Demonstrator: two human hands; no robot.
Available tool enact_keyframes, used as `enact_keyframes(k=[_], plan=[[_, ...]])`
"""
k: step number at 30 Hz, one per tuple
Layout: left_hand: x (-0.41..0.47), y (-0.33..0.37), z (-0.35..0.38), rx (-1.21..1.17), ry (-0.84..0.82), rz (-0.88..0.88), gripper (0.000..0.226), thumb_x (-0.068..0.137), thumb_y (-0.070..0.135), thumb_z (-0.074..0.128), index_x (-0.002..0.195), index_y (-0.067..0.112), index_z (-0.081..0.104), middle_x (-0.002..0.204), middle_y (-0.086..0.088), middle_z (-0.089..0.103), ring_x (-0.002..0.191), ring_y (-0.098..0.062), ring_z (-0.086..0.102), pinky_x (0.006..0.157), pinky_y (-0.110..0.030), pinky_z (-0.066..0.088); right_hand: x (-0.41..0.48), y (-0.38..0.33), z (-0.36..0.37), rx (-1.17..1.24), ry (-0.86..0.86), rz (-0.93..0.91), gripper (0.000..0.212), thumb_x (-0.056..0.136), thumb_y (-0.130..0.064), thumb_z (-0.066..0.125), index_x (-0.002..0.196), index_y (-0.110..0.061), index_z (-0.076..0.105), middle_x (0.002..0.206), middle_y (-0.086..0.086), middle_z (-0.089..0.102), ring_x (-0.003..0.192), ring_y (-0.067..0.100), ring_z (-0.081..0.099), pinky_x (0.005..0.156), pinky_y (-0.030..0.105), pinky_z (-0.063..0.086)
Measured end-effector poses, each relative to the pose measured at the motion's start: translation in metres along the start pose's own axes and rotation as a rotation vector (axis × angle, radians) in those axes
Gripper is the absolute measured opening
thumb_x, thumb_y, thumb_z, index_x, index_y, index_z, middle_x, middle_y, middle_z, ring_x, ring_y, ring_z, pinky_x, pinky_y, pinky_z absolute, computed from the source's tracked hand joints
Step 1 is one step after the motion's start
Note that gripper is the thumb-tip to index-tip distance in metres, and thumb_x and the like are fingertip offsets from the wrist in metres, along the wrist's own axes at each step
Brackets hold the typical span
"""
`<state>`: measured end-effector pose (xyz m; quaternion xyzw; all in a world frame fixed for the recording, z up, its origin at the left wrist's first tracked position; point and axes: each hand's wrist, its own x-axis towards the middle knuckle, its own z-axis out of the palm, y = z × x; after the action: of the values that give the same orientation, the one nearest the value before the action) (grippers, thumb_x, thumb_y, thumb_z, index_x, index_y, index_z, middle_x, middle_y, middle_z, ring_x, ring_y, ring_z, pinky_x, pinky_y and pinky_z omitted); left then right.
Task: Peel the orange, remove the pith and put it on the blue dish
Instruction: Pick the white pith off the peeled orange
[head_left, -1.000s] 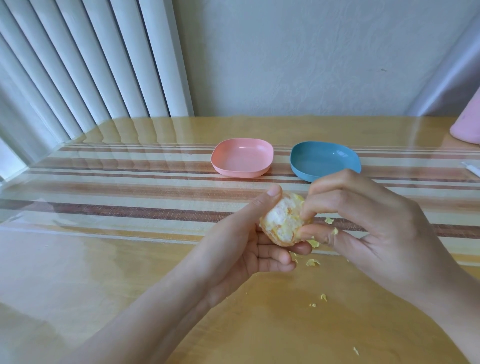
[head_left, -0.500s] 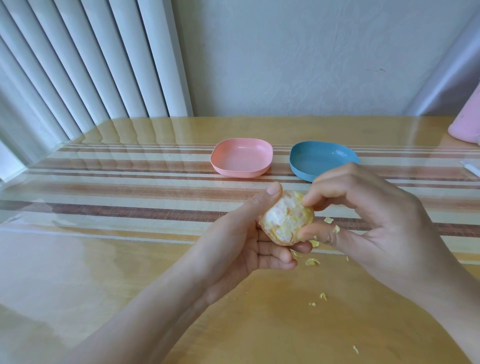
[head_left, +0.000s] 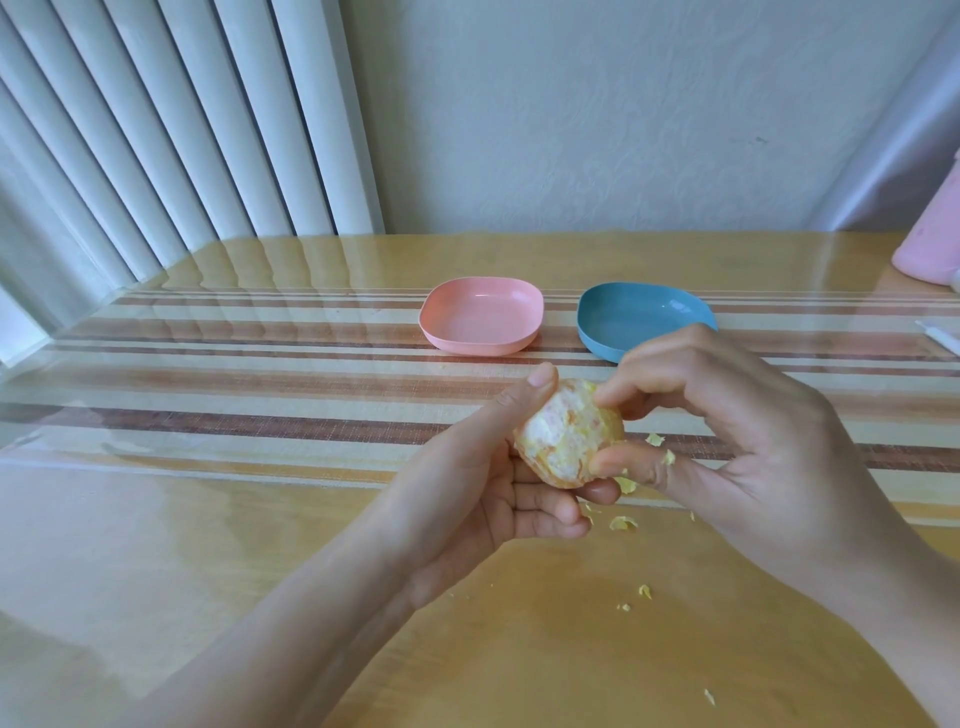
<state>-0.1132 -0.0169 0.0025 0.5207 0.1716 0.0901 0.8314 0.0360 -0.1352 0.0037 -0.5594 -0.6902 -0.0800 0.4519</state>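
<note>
A mostly peeled orange (head_left: 563, 439), pale with white pith patches, sits above the table's middle. My left hand (head_left: 483, 478) holds it from the left, thumb up along its top and fingers curled under it. My right hand (head_left: 727, 441) meets it from the right, with its forefinger tip on the orange's top right and its thumb tip on the lower right. The blue dish (head_left: 623, 317) stands behind my right hand, nothing in the part that shows, its near rim partly hidden by my knuckles.
A pink dish (head_left: 480, 317) stands left of the blue one on a striped runner. Several small peel and pith scraps (head_left: 623, 522) lie on the wooden table below the orange. A pink container (head_left: 930, 249) and a white object (head_left: 940, 335) are at the right edge.
My right forefinger has slid from the orange's right side up onto its top. The orange and my left hand have stayed nearly still.
</note>
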Motion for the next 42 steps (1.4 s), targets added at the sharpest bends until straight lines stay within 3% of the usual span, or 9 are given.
enact_keyframes(k=[3, 8, 17, 24, 30, 34, 38, 42], plan=[[0.001, -0.001, 0.0, -0.004, -0.008, -0.012, 0.055, 0.082, 0.055, 0.052, 0.104, 0.009, 0.073, 0.079, -0.018, 0.068, 0.052, -0.014, 0.058, 0.061, -0.028, 0.056, 0.0, 0.0, -0.001, -0.008, -0.015, 0.001, 0.023, 0.085, -0.03, 0.066, 0.095, -0.009, 0.065, 0.094, -0.004, 0.059, 0.089, 0.011, 0.057, 0.08, 0.017, 0.044], [0.0, -0.002, 0.001, -0.014, -0.02, -0.023, 0.05, 0.081, 0.055, 0.053, 0.098, 0.013, 0.075, 0.078, -0.018, 0.068, 0.052, -0.014, 0.058, 0.06, -0.028, 0.056, 0.0, 0.0, -0.002, -0.024, -0.015, -0.004, 0.021, 0.084, -0.028, 0.067, 0.09, -0.008, 0.065, 0.091, -0.005, 0.059, 0.087, 0.005, 0.056, 0.081, 0.011, 0.04], [0.001, -0.003, 0.0, -0.031, -0.022, -0.037, 0.052, 0.081, 0.054, 0.052, 0.101, 0.01, 0.072, 0.077, -0.019, 0.067, 0.051, -0.015, 0.057, 0.059, -0.028, 0.056, 0.0, -0.001, -0.002, -0.019, 0.005, -0.014, 0.019, 0.083, -0.026, 0.071, 0.086, -0.007, 0.065, 0.089, -0.006, 0.058, 0.085, 0.008, 0.056, 0.078, 0.015, 0.041], [0.003, -0.004, -0.002, -0.061, -0.052, -0.032, 0.047, 0.08, 0.055, 0.053, 0.085, 0.015, 0.077, 0.076, -0.017, 0.068, 0.049, -0.014, 0.058, 0.058, -0.027, 0.056, 0.002, -0.003, -0.001, -0.031, 0.043, -0.036, 0.022, 0.085, -0.023, 0.068, 0.074, -0.005, 0.065, 0.084, 0.001, 0.058, 0.085, 0.007, 0.057, 0.078, 0.015, 0.041], [0.007, -0.007, -0.004, -0.176, -0.099, -0.103, 0.05, 0.079, 0.054, 0.055, 0.087, 0.01, 0.077, 0.077, -0.016, 0.069, 0.05, -0.012, 0.059, 0.059, -0.027, 0.058, 0.002, -0.008, -0.001, 0.034, 0.094, 0.078, 0.022, 0.08, -0.027, 0.073, 0.071, -0.009, 0.063, 0.079, -0.005, 0.063, 0.079, 0.013, 0.063, 0.072, 0.021, 0.048], [0.009, -0.008, -0.008, -0.254, -0.16, -0.144, 0.061, 0.079, 0.054, 0.054, 0.104, 0.002, 0.073, 0.079, -0.013, 0.068, 0.056, -0.011, 0.06, 0.065, -0.027, 0.059, 0.0, -0.004, -0.003, 0.21, 0.212, 0.347, 0.027, 0.074, -0.02, 0.082, 0.068, -0.013, 0.057, 0.077, -0.008, 0.068, 0.072, 0.011, 0.068, 0.069, 0.015, 0.052], [0.01, -0.007, -0.014, -0.34, -0.321, -0.165, 0.066, 0.088, 0.049, 0.058, 0.125, -0.005, 0.059, 0.093, -0.012, 0.068, 0.072, -0.013, 0.065, 0.081, -0.03, 0.057, 0.001, 0.01, -0.007, 0.013, 0.193, 0.411, 0.026, 0.075, -0.002, 0.078, 0.07, -0.018, 0.057, 0.076, -0.009, 0.067, 0.076, 0.009, 0.067, 0.073, 0.014, 0.05], [0.013, -0.006, -0.019, -0.475, -0.343, -0.189, 0.064, 0.085, 0.034, 0.063, 0.13, -0.01, 0.051, 0.102, -0.018, 0.065, 0.078, -0.02, 0.064, 0.084, -0.034, 0.055, -0.004, 0.016, -0.005, -0.214, 0.035, 0.356, 0.029, 0.08, 0.01, 0.067, 0.079, -0.019, 0.069, 0.076, -0.013, 0.068, 0.081, 0.004, 0.062, 0.073, 0.007, 0.044]])
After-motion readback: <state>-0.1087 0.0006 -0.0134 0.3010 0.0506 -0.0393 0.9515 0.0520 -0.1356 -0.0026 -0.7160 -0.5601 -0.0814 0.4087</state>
